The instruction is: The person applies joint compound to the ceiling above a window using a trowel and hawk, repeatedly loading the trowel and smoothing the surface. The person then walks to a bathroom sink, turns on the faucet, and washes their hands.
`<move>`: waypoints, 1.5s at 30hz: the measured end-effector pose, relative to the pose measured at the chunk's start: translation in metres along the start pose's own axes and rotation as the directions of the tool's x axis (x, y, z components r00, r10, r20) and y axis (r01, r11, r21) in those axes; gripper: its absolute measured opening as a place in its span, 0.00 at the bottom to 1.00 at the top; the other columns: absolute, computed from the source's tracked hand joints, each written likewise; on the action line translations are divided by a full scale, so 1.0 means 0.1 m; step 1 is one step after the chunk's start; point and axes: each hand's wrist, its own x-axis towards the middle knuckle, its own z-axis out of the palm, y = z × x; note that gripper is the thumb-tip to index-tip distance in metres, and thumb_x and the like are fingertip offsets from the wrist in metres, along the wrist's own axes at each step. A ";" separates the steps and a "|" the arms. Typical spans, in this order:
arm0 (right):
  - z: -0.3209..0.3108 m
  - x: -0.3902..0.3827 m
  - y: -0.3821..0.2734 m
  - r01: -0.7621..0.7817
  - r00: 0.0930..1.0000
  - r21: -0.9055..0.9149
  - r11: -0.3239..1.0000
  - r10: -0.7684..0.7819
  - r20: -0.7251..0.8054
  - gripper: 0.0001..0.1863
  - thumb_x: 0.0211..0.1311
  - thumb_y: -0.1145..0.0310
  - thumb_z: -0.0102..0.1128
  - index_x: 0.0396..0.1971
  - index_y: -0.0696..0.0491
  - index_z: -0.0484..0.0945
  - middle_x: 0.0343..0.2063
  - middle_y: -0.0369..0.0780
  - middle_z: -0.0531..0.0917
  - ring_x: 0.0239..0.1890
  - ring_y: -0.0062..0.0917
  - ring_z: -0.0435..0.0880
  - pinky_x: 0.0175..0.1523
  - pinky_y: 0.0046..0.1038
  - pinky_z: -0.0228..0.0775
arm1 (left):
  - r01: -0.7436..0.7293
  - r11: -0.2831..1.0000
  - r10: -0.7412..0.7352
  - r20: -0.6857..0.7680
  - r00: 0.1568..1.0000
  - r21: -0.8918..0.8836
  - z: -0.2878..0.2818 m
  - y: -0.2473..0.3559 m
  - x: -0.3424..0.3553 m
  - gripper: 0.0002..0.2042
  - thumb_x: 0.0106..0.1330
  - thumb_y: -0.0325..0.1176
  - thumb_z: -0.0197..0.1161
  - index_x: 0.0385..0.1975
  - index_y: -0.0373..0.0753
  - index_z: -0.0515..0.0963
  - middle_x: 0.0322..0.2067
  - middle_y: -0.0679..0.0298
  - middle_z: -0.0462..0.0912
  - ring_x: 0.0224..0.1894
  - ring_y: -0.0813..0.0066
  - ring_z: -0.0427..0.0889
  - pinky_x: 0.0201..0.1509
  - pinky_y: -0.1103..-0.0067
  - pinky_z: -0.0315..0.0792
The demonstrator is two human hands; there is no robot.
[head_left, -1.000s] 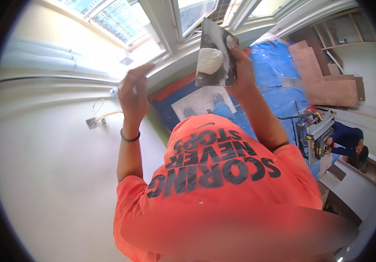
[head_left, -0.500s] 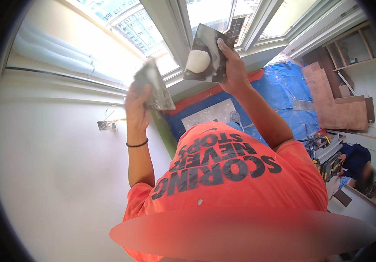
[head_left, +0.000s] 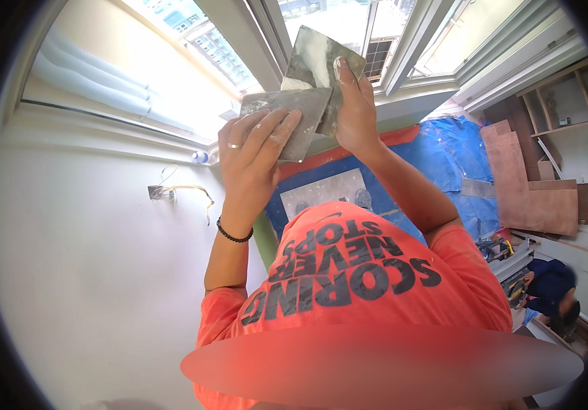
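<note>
My left hand [head_left: 254, 152], a ring on one finger, presses its fingers along the face of a flat grey putty scraper [head_left: 307, 113]. A second square putty scraper [head_left: 328, 51], dark and smeared with white, sits in my right hand [head_left: 357, 119], its thumb on the near face. The left scraper overlaps the lower part of the right one, edge against face as far as I can see. A lump of white putty [head_left: 295, 85] shows on the right scraper, partly covered by the left. Both are raised in front of the window frame.
A white wall [head_left: 102, 273] rises on my left, with loose wires [head_left: 188, 191] sticking out of a wall box. Ahead are open windows [head_left: 389, 41]. Blue sheeting [head_left: 437, 150] covers the floor; brown boards [head_left: 540, 198] lie right. Another person [head_left: 553, 283] bends over at the lower right.
My left hand has swung up and right, turning its back toward me, and brought its scraper onto the right one. The right scraper has shifted slightly up; its putty lump is now mostly covered.
</note>
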 end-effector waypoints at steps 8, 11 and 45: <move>-0.24 0.32 -0.05 0.050 0.999 -0.260 0.964 -0.042 0.035 0.17 0.75 0.68 0.49 0.56 0.61 0.73 0.37 0.45 0.79 0.39 0.31 0.74 0.49 0.34 0.68 | 0.094 0.992 -0.090 0.050 0.995 -0.085 0.19 0.08 -0.04 0.28 0.49 0.16 0.59 0.53 0.43 0.82 0.49 0.62 0.83 0.49 0.61 0.80 0.57 0.70 0.70; -0.46 0.51 0.41 0.267 0.931 -0.711 0.651 -0.364 0.017 0.27 0.69 0.72 0.52 0.67 0.60 0.66 0.46 0.52 0.76 0.48 0.43 0.75 0.56 0.42 0.67 | 0.384 0.787 -0.496 -0.124 0.860 -0.482 0.27 0.16 -0.13 0.17 0.63 0.18 0.59 0.51 0.38 0.82 0.47 0.59 0.84 0.50 0.66 0.81 0.57 0.73 0.71; -1.43 -0.07 0.22 -0.284 0.768 0.575 0.767 0.541 -0.343 0.31 0.76 0.51 0.51 0.68 0.57 0.63 0.62 0.45 0.72 0.61 0.37 0.76 0.62 0.38 0.73 | -0.673 0.271 -0.703 -0.619 0.351 -0.689 -2.95 -1.78 4.46 0.22 0.73 0.21 0.39 0.67 0.30 0.61 0.50 0.41 0.78 0.43 0.48 0.84 0.42 0.60 0.84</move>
